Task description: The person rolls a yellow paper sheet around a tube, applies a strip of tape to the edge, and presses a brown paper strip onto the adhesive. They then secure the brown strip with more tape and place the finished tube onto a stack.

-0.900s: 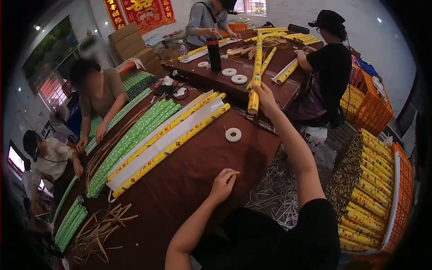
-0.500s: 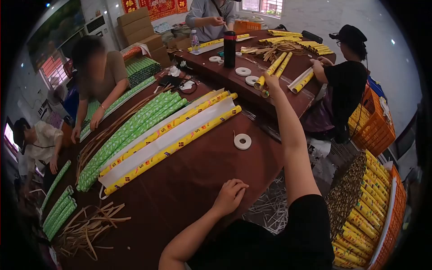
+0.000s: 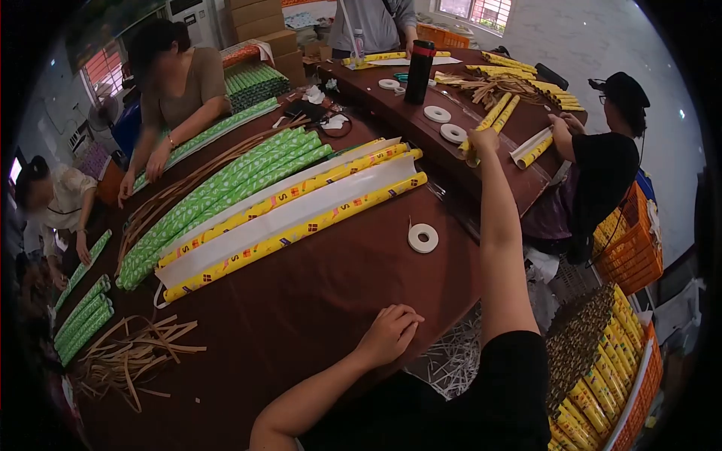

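My right hand [image 3: 483, 140] reaches to the far table and is closed around two yellow printed paper rolls [image 3: 496, 114], near their close ends. My left hand [image 3: 391, 332] rests on the brown tabletop near its edge, fingers loosely bent and holding nothing. Beyond it lies a white roll of tape [image 3: 423, 238]. A partly unrolled yellow-and-white sheet of wrapping paper [image 3: 293, 248] stretches across the near table. Beside that sheet are several long green patterned rolls [image 3: 218, 203].
Brown paper strips [image 3: 139, 357] lie at the near left. On the far table stand a black bottle [image 3: 420, 71] and tape rolls [image 3: 438, 114]. An orange crate [image 3: 639, 391] of yellow rolls is at my right. Several people work around the tables.
The view has shifted, so the tables appear moved. My right hand still grips the yellow rolls on the far table. My left hand stays on the near tabletop.
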`<state>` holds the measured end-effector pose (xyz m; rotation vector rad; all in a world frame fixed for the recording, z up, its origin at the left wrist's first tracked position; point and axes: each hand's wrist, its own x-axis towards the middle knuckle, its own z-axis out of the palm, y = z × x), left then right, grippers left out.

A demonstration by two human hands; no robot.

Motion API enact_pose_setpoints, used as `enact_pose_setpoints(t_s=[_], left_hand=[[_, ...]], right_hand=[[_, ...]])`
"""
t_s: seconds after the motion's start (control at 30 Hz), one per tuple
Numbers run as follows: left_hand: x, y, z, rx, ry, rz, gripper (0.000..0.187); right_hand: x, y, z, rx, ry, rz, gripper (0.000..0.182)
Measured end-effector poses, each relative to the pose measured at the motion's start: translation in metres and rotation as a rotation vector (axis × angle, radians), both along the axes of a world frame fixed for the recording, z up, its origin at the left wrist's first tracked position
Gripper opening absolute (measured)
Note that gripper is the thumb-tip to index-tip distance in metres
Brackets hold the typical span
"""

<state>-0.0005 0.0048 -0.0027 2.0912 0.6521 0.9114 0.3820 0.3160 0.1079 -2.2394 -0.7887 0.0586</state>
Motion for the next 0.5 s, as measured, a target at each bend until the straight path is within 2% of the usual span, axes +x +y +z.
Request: enact_pose_setpoints(t_s=[0.17, 0.23, 0.4, 0.47, 0.5], left_hand=[[-0.002, 0.001, -0.001, -0.036, 0.011, -0.013, 0.017], [-0.001, 0.000, 0.000, -0.042, 0.007, -0.009, 0.019], [-0.002, 0.002, -0.001, -0.054, -0.062, -0.021, 0.024], [-0.004, 0.002, 0.000, -0.144, -0.044, -0.027, 0.024], [-0.006, 0.000, 0.001, -0.147, -0.044, -0.022, 0.024]], right_hand=[[-0.007, 0.003, 0.001, -0.044, -0.037, 0.061, 0.053], [-0.001, 0.009, -0.007, -0.023, -0.193, -0.015, 0.050], [0.009, 0.006, -0.010, -0.001, -0.122, 0.002, 0.041], [0.002, -0.001, -0.013, 0.094, -0.321, -0.016, 0.035], [-0.010, -0.010, -0.013, 0.092, -0.320, -0.011, 0.035]])
